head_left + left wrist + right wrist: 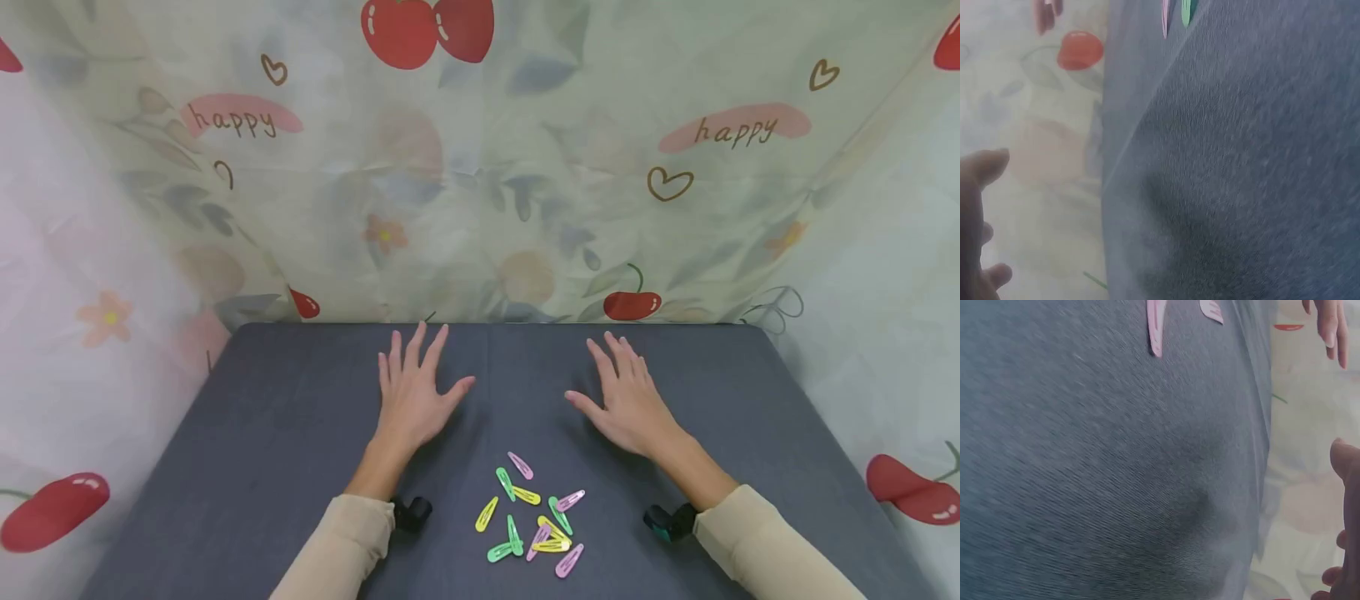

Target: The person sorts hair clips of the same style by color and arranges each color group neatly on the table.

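Several snap hair clips in pink, yellow and green lie scattered on the dark table, among them a yellow clip (486, 514), a green clip (499, 552) and a pink clip (569, 561). Some of them overlap. Beyond the clips to the left, my left hand (412, 400) is held with fingers spread and nothing in it. On the other side my right hand (630, 404) is likewise spread, holding nothing. Both hands cast shadows on the cloth. At the top of the right wrist view, a pink clip (1156, 328) shows, partly cut off.
A dark cloth covers the table (285, 433), whose far edge meets a patterned curtain (480, 208) with cherries and lettering. Curtains also hang at both sides. Dark cameras sit on the left wrist (412, 514) and the right wrist (670, 522).
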